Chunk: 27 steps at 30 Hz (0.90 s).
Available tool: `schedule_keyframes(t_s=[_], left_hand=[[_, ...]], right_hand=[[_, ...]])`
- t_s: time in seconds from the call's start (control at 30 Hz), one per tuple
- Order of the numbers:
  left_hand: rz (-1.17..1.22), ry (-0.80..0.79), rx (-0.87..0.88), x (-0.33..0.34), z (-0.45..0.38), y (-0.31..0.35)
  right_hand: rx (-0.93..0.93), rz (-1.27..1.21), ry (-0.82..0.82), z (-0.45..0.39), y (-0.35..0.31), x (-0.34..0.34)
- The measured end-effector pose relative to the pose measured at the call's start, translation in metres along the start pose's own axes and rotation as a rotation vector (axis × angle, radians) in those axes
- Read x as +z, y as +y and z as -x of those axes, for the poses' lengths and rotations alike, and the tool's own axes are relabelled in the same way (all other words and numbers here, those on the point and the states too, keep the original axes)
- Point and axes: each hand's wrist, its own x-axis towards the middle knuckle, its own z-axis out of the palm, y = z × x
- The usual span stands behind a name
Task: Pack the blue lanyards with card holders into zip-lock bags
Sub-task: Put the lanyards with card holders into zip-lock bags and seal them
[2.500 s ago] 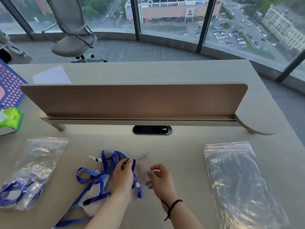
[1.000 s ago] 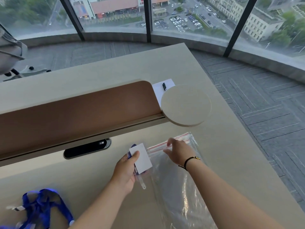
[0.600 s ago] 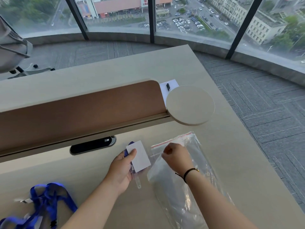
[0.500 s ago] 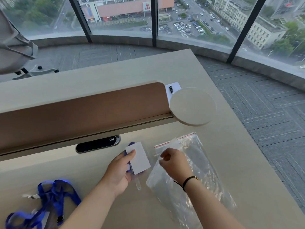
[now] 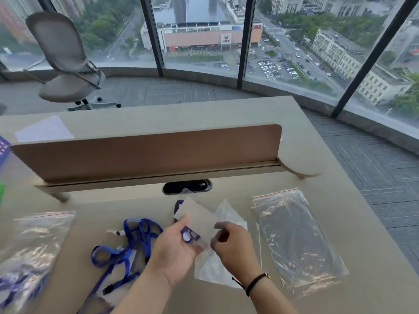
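One filled bag lies at the surface's left edge, while my left hand fingers clamp a card holder, right hand fingers pinch an empty bag, and loose lanyards wait.

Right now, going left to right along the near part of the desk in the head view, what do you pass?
Filled bag → loose blue lanyards → left hand holding a card holder → right hand gripping a bag → empty bags.

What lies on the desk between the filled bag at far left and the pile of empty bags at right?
In the head view: loose blue lanyards, then both hands gripping a card holder and a bag.
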Motion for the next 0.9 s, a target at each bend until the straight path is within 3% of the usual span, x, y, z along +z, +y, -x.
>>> schedule_keyframes(t_s=[0.13, 0.47, 0.57, 0.77, 0.9], left_hand=[[-0.003, 0.023, 0.113, -0.029, 0.028, 0.021], [-0.383, 0.122, 0.400, -0.075, 0.063, 0.048], [-0.457, 0.059, 0.440, -0.080, 0.070, 0.052], [-0.909, 0.079, 0.548, -0.088, 0.073, 0.050], [-1.094, 0.010, 0.494, -0.089, 0.071, 0.044]], right_hand=[[-0.023, -0.047, -0.003, 0.025, -0.026, 0.023], [0.017, -0.147, -0.017, 0.063, -0.066, 0.059], [0.019, -0.159, -0.014, 0.069, -0.071, 0.067], [-0.008, -0.118, 0.005, 0.076, -0.077, 0.079], [-0.050, -0.096, 0.000, 0.078, -0.083, 0.087]])
